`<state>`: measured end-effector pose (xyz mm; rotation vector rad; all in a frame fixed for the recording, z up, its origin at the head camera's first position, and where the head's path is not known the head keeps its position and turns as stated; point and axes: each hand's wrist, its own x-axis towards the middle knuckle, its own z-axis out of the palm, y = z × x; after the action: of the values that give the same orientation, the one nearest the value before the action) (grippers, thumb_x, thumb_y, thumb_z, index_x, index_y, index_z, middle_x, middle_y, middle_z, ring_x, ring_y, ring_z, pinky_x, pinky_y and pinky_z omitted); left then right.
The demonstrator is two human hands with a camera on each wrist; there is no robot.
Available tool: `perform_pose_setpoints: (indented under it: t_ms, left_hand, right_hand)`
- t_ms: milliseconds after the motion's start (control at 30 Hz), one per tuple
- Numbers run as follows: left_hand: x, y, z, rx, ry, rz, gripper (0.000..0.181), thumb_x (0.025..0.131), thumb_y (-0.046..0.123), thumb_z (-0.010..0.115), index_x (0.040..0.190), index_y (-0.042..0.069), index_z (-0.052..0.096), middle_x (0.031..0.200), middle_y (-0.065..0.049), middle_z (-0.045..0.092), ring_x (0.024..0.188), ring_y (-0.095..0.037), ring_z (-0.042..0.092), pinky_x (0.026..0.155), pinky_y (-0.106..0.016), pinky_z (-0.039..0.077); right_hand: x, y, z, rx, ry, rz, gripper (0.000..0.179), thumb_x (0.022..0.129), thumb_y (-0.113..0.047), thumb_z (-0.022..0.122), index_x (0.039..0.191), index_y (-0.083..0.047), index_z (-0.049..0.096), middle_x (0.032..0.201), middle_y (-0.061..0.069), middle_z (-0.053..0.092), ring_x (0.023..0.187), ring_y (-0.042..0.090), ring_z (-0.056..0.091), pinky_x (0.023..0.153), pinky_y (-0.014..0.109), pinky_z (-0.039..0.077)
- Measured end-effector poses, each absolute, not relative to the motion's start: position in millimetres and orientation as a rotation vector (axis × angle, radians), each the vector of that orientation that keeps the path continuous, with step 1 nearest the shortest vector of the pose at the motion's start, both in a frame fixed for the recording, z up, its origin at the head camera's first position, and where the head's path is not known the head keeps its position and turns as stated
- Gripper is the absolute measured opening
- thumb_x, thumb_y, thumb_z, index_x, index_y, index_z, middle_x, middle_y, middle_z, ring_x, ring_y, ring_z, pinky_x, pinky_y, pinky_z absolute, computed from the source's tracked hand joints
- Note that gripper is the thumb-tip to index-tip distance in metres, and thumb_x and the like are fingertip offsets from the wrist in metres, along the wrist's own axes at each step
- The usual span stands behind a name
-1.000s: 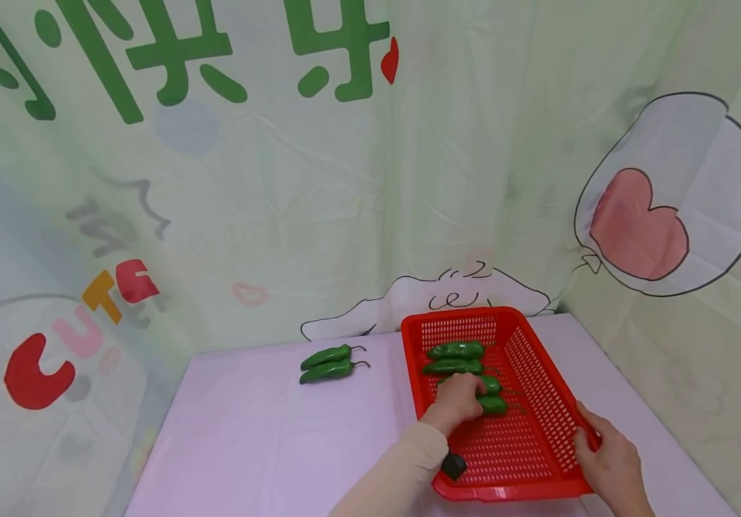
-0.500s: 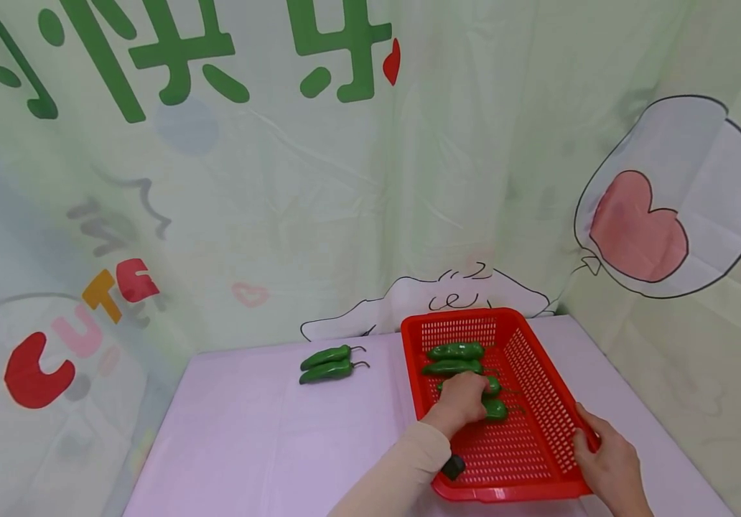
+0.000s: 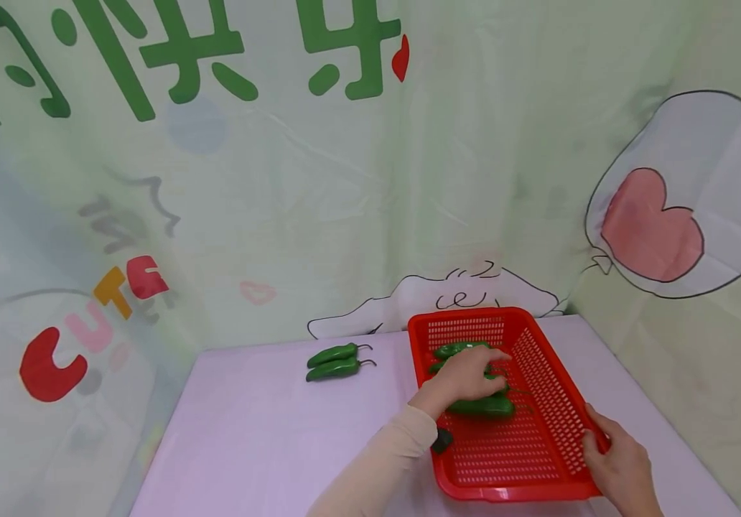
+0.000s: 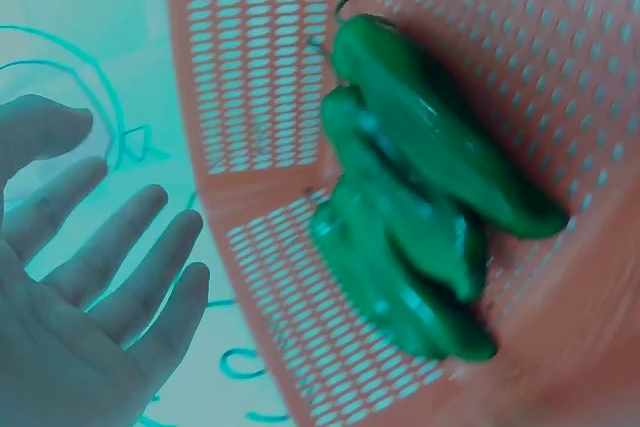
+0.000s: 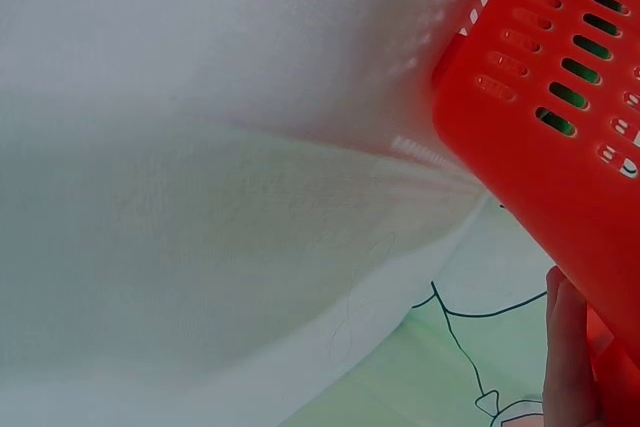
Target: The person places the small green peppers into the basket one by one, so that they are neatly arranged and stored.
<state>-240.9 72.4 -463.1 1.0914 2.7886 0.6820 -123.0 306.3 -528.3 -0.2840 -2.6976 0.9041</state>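
Left hand [image 3: 467,376] released — fingers spread above the green peppers [image 3: 483,407], lower right of frame — right hand [image 3: 624,463] firmly gripping the red basket [image 3: 513,493] by its rim.

From my end I see glossy green peppers [image 3: 482,407] lying side by side beneath the left hand [image 3: 470,375], inside a red slotted basket [image 3: 513,493] whose rim the right hand [image 3: 621,457] grips. Another pair [image 3: 334,368], stemmed, lies well left of the left hand.
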Motion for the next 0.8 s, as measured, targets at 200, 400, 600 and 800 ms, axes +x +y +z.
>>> perform_pose_setpoints:
  t_ms: [200, 400, 600, 800]
  left_hand:
    - [-246, 53, -448, 1.086, 2.743, 0.884, 0.052, 0.097, 0.03, 0.058, 0.147, 0.026, 0.048, 0.14, 0.012, 0.053, 0.118, -0.001, 0.052, 0.098, -0.016, 0.04]
    - [-255, 27, -447, 1.043, 2.739, 1.114, 0.057, 0.095, 0.03, 0.06, 0.15, 0.026, 0.043, 0.144, 0.009, 0.051, 0.123, -0.006, 0.053, 0.099, -0.024, 0.044]
    - [-265, -3, -454, 1.018, 2.73, 1.274, 0.055, 0.095, 0.023, 0.06, 0.148, 0.021, 0.046, 0.137, 0.001, 0.058, 0.122, -0.014, 0.057, 0.1, -0.031, 0.046]
    - [-271, -36, -467, 0.895, 2.763, 1.345, 0.052, 0.094, 0.02, 0.059, 0.146, 0.019, 0.049, 0.134, -0.007, 0.061, 0.121, -0.02, 0.058, 0.098, -0.041, 0.049]
  right_hand:
    - [-122, 307, -529, -0.268, -2.688, 0.903, 0.045, 0.09, -0.003, 0.055, 0.133, 0.012, 0.052, 0.122, 0.043, 0.052, 0.068, 0.03, 0.054, 0.047, 0.028, 0.04]
    - [-123, 306, -528, -0.291, -2.709, 0.915, 0.046, 0.09, -0.004, 0.055, 0.134, 0.012, 0.051, 0.124, 0.043, 0.051, 0.071, 0.031, 0.054, 0.048, 0.027, 0.04]
    - [-121, 306, -526, -0.31, -2.726, 0.943, 0.048, 0.091, -0.004, 0.054, 0.136, 0.012, 0.048, 0.124, 0.043, 0.049, 0.068, 0.028, 0.053, 0.045, 0.026, 0.041]
    - [-123, 305, -526, -0.34, -2.742, 0.962, 0.048, 0.092, -0.005, 0.053, 0.138, 0.011, 0.047, 0.126, 0.043, 0.049, 0.069, 0.029, 0.054, 0.045, 0.026, 0.042]
